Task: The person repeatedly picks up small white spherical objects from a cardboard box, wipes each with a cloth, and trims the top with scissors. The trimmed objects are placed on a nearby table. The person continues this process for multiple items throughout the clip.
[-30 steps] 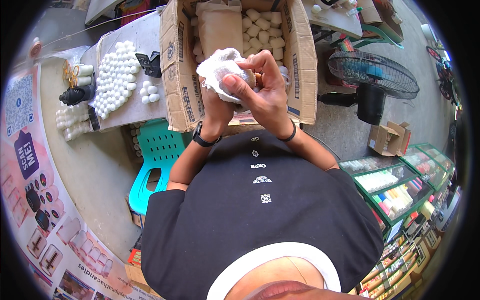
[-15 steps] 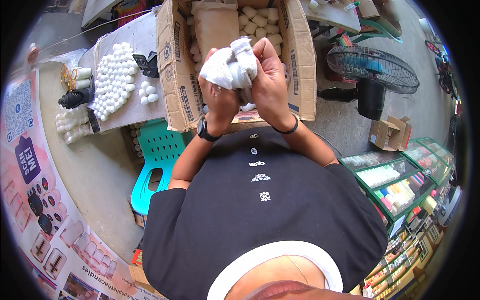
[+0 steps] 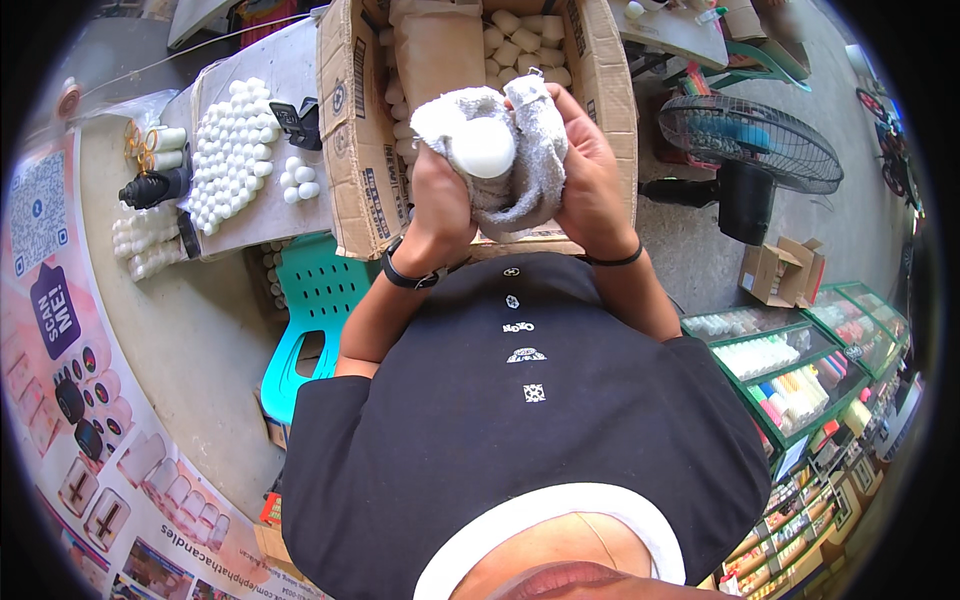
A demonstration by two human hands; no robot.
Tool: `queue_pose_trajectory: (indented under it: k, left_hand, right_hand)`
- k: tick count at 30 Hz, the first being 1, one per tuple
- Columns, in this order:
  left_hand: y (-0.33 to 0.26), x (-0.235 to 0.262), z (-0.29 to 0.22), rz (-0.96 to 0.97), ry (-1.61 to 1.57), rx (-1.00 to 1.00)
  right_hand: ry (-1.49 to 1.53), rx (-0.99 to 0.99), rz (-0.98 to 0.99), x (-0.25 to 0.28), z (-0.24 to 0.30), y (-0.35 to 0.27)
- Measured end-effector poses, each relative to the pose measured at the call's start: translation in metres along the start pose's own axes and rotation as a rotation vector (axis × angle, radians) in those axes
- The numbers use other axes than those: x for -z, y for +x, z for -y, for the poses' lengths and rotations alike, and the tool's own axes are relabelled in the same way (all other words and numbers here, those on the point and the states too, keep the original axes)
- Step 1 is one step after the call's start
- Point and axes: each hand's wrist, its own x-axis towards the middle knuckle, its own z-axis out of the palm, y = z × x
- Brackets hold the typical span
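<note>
A short white candle (image 3: 484, 148) sits end-up in a grey-white terry cloth (image 3: 535, 190), above the near part of an open cardboard box (image 3: 350, 130). My left hand (image 3: 442, 200) is closed round the candle through the cloth, with part of its fingers hidden. My right hand (image 3: 598, 185) grips the other side of the cloth, which stands a little away from the candle there. Several white candles (image 3: 522, 40) lie loose in the box, beside a flat brown sheet (image 3: 435, 52).
Rows of white candles (image 3: 235, 150) stand on a grey table (image 3: 225, 230) to the left, near a small black device (image 3: 297, 122). A turquoise plastic chair (image 3: 310, 300) is below it. On the right are a black fan (image 3: 750, 145), a small carton (image 3: 780, 270) and green-framed display cases (image 3: 790, 370).
My hands have moved apart and the cloth has opened out, showing more of the candle's round end. My right hand has shifted right and slightly down.
</note>
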Motion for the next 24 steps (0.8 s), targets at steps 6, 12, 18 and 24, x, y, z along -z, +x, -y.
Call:
queue_pose_trajectory:
  k: [6, 12, 18, 24]
  left_hand:
    - [-0.001, -0.010, -0.013, 0.017, 0.150, 0.219]
    - [0.000, -0.010, -0.020, 0.149, 0.343, 0.253]
    - [0.008, 0.018, -0.012, 0.276, 0.820, 0.175]
    - [0.006, 0.024, -0.017, 0.287, 1.023, 0.160]
  right_hand:
    - [-0.490, 0.151, 0.118, 0.020, 0.027, 0.007]
    - [-0.733, 0.131, 0.281, 0.010, 0.045, 0.007]
    - [-1.155, 0.200, 0.435, -0.002, 0.061, 0.010]
    - [-1.254, 0.236, 0.538, -0.005, 0.053, 0.008]
